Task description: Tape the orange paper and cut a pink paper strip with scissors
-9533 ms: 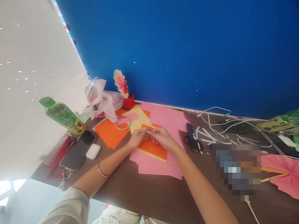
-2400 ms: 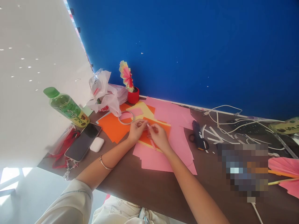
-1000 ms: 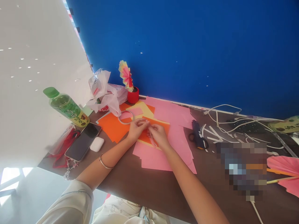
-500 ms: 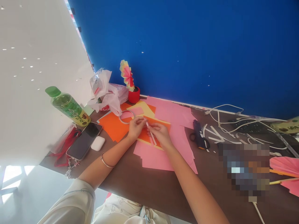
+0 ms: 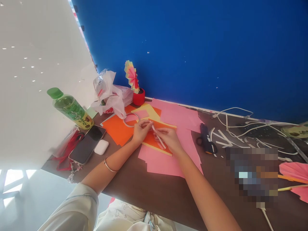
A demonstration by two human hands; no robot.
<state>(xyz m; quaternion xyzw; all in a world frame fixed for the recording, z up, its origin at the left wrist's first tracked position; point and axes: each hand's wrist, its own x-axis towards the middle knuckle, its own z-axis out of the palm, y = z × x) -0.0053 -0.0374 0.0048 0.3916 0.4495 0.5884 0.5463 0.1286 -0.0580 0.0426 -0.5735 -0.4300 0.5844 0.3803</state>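
Observation:
A thin white strip (image 5: 160,141), with a pinkish edge beside it, slants down to the right over the orange paper (image 5: 157,125). My left hand (image 5: 141,132) pinches its upper end between thumb and fingertips. Just below, my right hand (image 5: 170,140) has its thumb and fingers closed on the same strip. Beneath both hands lie the orange sheet with yellow edges and several pink sheets (image 5: 166,166). A silvery ring-shaped roll (image 5: 131,120) rests on the papers beside my left hand. Whether the strip is tape backing or paper, I cannot tell.
Left on the dark table (image 5: 134,186) are a green bottle (image 5: 72,109), a phone (image 5: 87,144) and a white earphone case (image 5: 101,147). A plastic bag (image 5: 108,93) and red pot (image 5: 139,97) stand behind. Scissors (image 5: 206,141), paper scraps (image 5: 222,138) and white cables (image 5: 226,120) lie right.
My right hand has shifted slightly right, a little farther from my left hand. The strip's lower end has swung right with it. My left hand keeps its pinch.

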